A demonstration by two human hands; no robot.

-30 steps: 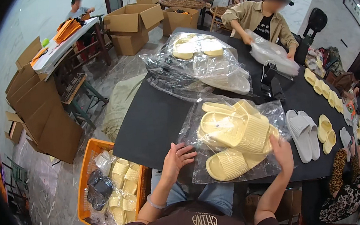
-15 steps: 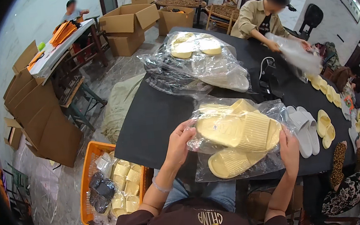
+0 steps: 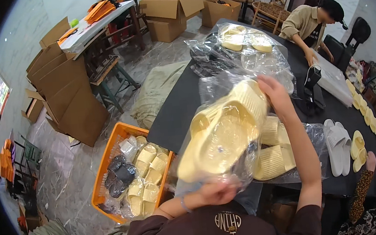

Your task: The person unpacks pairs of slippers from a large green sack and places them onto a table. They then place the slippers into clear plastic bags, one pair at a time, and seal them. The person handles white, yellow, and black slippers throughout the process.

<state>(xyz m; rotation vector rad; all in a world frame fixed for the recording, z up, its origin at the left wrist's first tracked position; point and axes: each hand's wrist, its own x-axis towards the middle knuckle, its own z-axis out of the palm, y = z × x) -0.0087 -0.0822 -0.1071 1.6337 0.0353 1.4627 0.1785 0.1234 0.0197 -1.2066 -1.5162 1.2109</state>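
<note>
A pair of pale yellow slippers [image 3: 226, 132] in a clear plastic bag is held up in front of me, tilted. My right hand [image 3: 276, 93] grips the upper end of the bag at the toe. Down at the heel end, the fingers of my left hand [image 3: 218, 191] are closed on the bag's plastic; they are partly blurred. Behind it, another bagged pair of yellow slippers [image 3: 272, 159] lies on the black table [image 3: 171, 114] beside my right forearm.
At my left stands an orange crate [image 3: 104, 172] with bagged yellow and dark slippers. Farther back on the table are more bagged yellow slippers [image 3: 235, 39]. Grey slippers [image 3: 338, 147] and yellow slippers [image 3: 359, 151] lie at the right. A co-worker [image 3: 307, 27] handles plastic bags [image 3: 330, 79] across the table.
The bagged slippers have been lifted off the table edge and turned upright. My right hand has risen to their top, my left hand has dropped to the bottom. The view has shifted left.
</note>
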